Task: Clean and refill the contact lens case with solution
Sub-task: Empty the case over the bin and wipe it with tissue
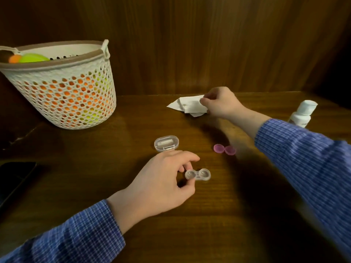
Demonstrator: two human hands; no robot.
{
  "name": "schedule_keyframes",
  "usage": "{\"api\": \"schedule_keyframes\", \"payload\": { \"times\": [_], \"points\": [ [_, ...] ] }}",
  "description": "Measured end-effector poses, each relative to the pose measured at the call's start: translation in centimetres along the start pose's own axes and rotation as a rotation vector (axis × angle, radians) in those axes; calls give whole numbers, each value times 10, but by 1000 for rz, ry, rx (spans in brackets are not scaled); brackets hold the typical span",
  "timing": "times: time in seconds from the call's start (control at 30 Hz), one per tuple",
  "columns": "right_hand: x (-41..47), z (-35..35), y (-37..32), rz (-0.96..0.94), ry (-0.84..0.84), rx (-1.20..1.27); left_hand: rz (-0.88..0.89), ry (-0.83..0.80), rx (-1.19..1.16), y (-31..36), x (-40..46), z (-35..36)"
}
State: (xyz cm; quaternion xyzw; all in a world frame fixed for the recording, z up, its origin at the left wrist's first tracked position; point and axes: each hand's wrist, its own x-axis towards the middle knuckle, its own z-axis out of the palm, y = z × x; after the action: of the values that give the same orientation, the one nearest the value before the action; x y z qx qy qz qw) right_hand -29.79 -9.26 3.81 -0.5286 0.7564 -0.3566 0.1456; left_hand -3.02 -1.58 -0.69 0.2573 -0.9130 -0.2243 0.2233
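Clear twin-well plastic contact lens case (198,175) uncapped on the dark wooden table (209,215), pinched at its left well by thumb and fingers of the left hand (161,183). Beyond the case, slightly right: two round pink caps (225,149) side by side. Beyond it, slightly left: small clear oval plastic box (166,142). Farther back, crumpled white tissue (188,105) pinched by the right hand (218,103). Far right of the case: white solution bottle (302,113). Far left, behind: white perforated basket (62,86).
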Motion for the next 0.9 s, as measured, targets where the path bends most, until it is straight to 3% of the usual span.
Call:
{"api": "schedule_keyframes", "payload": {
  "times": [0.1, 0.23, 0.43, 0.63, 0.77, 0.9],
  "points": [
    [32, 18, 4, 46, 28, -168, -4, 33, 33, -5, 1, 0],
    [53, 31, 6, 108, -60, -285, 7, 38, 49, -7, 1, 2],
    [59, 36, 9, 66, 36, -243, 7, 9, 39, -9, 3, 3],
    [31, 16, -7, -41, 121, 174, -14, 0, 28, -7, 2, 1],
    [-27, -13, -21, -49, -78, 453, -26, -15, 14, -4, 1, 0],
    [-99, -34, -12, 62, -295, 565, -35, -38, -15, -1, 0, -2]
  ]
}}
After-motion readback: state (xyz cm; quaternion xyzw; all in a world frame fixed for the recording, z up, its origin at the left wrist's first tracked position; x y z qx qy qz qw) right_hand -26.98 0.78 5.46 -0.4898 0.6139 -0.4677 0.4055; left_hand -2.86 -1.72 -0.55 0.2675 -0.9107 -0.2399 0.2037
